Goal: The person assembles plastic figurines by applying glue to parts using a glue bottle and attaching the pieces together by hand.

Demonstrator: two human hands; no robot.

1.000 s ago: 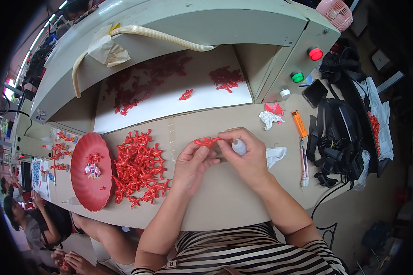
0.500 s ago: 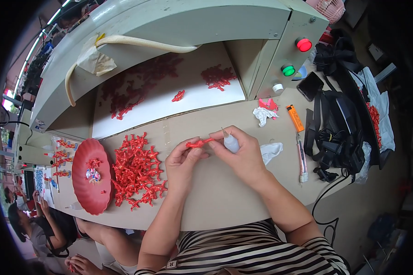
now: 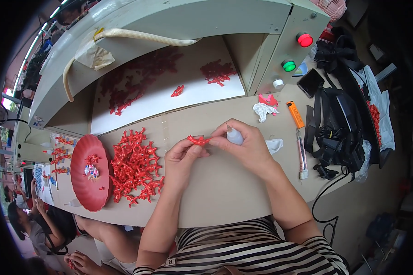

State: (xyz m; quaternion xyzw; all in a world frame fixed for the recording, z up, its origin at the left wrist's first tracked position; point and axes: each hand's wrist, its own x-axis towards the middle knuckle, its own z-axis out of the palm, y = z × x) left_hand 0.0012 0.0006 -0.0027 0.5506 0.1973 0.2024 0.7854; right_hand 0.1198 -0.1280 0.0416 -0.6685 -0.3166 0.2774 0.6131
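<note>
Between my two hands is a small glossy red figurine (image 3: 199, 140), pinched at its left by the thumb and fingers of my left hand (image 3: 181, 160). The thumb and a fingertip of my right hand (image 3: 248, 149) meet its right end. Tucked in the curl of that same right hand is a small whitish squeeze bottle (image 3: 234, 136), its thin tip pointing up and away from the figurine. Left of my left forearm lies a heap of similar red figurines (image 3: 135, 169). Beside the heap stands a red scalloped dish (image 3: 80, 183) with a few small parts inside.
A grey-green cabinet (image 3: 266, 68) arches over the back, with red pieces (image 3: 218, 73) on its white floor. At right are an orange lighter (image 3: 295, 114), a utility knife (image 3: 302, 156), crumpled tissue (image 3: 263, 111), a phone (image 3: 311, 83) and a black bag (image 3: 339, 123). Another person (image 3: 36, 227) sits at left.
The figurine has turned between my fingers, and its limbs now stick up more. My right hand has shifted slightly up with the bottle still in it. The whole view has moved a little.
</note>
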